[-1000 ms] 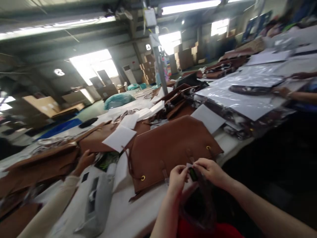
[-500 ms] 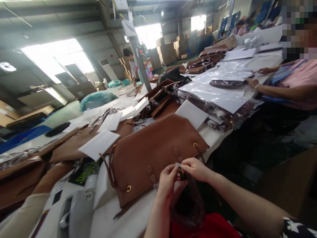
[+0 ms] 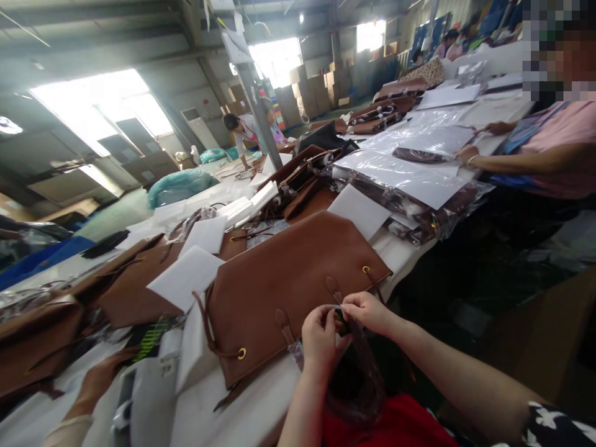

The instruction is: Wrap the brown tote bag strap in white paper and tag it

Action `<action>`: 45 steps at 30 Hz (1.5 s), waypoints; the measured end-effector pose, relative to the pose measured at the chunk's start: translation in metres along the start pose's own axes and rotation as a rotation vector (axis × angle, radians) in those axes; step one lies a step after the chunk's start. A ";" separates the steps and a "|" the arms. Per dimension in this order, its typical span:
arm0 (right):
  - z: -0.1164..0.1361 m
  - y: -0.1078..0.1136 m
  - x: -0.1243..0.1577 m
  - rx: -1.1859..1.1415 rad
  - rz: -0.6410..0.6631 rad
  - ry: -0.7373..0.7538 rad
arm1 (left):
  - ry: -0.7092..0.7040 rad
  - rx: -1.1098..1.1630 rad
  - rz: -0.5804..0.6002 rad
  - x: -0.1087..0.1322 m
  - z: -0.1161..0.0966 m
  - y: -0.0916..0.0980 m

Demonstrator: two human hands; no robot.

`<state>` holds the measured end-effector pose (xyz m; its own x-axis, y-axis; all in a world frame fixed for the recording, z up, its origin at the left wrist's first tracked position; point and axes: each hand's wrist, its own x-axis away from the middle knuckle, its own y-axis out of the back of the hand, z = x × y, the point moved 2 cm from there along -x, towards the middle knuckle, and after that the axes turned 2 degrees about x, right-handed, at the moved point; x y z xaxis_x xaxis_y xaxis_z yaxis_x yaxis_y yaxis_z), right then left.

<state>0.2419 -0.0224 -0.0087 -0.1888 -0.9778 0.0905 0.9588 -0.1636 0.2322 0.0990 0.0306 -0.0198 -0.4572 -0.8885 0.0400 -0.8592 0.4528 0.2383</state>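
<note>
A brown handbag (image 3: 298, 273) lies on its side before me, with gold eyelets and brown side cords. Its near handle (image 3: 361, 391), wrapped in clear plastic film, loops down towards my lap. My left hand (image 3: 320, 338) and my right hand (image 3: 367, 311) meet at the upper part of this handle. Both pinch a small dark tag (image 3: 342, 321) with some green on it and a pale strip at its top edge. Fingers cover most of the tag. Each hand is closed, thumb against fingertips.
A grey tape dispenser (image 3: 151, 397) stands left of the handbag. Another person's hand (image 3: 105, 379) reaches in beside it, near a black sheet with green letters. White foam sheets (image 3: 186, 276) and more brown bags lie behind. At right, a co-worker (image 3: 549, 143) handles a plastic-wrapped item.
At lower left the other person's arm has drawn back and its hand now shows by the black sheet. My hands stay at the handle, with only slight finger movement.
</note>
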 end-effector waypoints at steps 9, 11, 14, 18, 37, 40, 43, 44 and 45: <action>0.000 0.006 0.002 -0.159 0.086 -0.064 | -0.690 -0.672 -0.035 0.020 -0.006 -0.001; -0.003 0.006 0.002 -0.185 0.094 -0.076 | -0.776 -0.740 -0.032 0.022 -0.006 -0.002; -0.004 0.006 0.002 -0.220 0.108 -0.083 | -0.784 -0.733 -0.021 0.023 -0.007 -0.003; -0.005 0.008 0.002 -0.216 0.116 -0.083 | -0.672 -0.632 -0.004 0.023 -0.008 -0.003; -0.007 0.011 -0.002 -0.178 0.102 0.024 | -0.733 -0.674 -0.007 0.023 -0.012 -0.006; -0.006 0.011 -0.001 -0.152 0.105 0.016 | -0.815 -0.702 -0.037 0.023 -0.013 -0.006; -0.008 0.011 -0.001 -0.148 0.103 0.000 | -0.872 -0.723 -0.062 0.023 -0.012 -0.006; -0.009 0.010 -0.001 -0.147 0.108 -0.001 | -0.879 -0.731 -0.063 0.023 -0.012 -0.006; -0.010 0.010 -0.002 -0.148 0.114 -0.001 | -0.881 -0.736 -0.062 0.023 -0.011 -0.006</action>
<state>0.2537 -0.0236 -0.0160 -0.0777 -0.9910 0.1090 0.9947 -0.0697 0.0751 0.0963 0.0061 -0.0092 -0.6702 -0.4156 -0.6150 -0.6758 -0.0009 0.7371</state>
